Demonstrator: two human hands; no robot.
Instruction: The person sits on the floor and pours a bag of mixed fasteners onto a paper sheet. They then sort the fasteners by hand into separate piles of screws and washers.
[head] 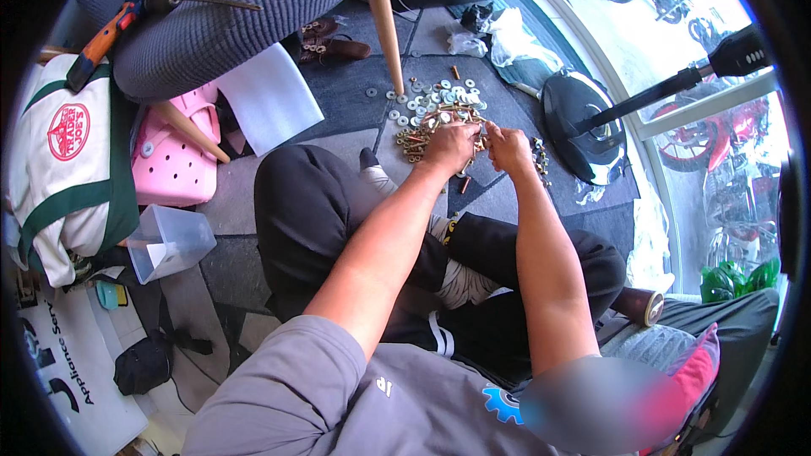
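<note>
My left hand [451, 147] and my right hand [510, 151] meet over a spread of hardware on the carpet, fingertips pinched close together. A small metal fastener appears to be held between them; the fingers cover most of it. Beneath and beyond the hands lies a heap of brass-coloured bolts [443, 119]. Silvery flat washers [466, 96] are strewn on its far side. Brass-coloured nuts [415, 151] gather left of my left hand. A single copper-coloured fastener [466, 185] lies nearer to my crossed legs. More small fasteners [540, 158] sit right of my right hand.
A chair [253, 19] carries a cordless screwdriver [104, 38] with a long bit; its wooden leg [385, 31] stands beside the washers. White paper [272, 101], a pink clog [177, 164] and a clear plastic bin [184, 247] are left. A black round stand base [586, 139] is right, near glass.
</note>
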